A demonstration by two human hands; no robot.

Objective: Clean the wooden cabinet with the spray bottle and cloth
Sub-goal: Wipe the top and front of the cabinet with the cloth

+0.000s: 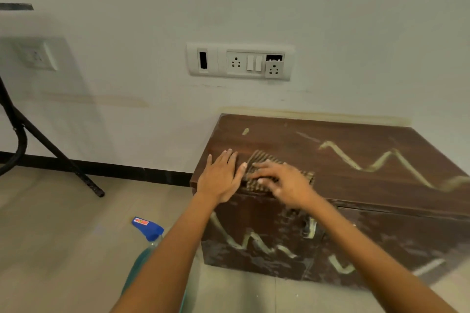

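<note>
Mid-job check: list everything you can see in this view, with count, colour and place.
wooden cabinet: one, dark brown, on the floor against the wall at right
zigzag marks: several, pale yellowish, on the cabinet's top and front
cloth: one, brown and tan striped, on the cabinet top near its front left corner
spray bottle: one, blue nozzle with bluish liquid, on the floor left of the cabinet, partly behind the left forearm
socket panel: one, white, on the wall above the cabinet
second socket: one, white, on the wall at far left, blurred
stand legs: black, far left
skirting: black, along the wall base
left hand: flat on the cabinet top at the cloth's left edge
right hand: fingers spread, on the cloth
</note>
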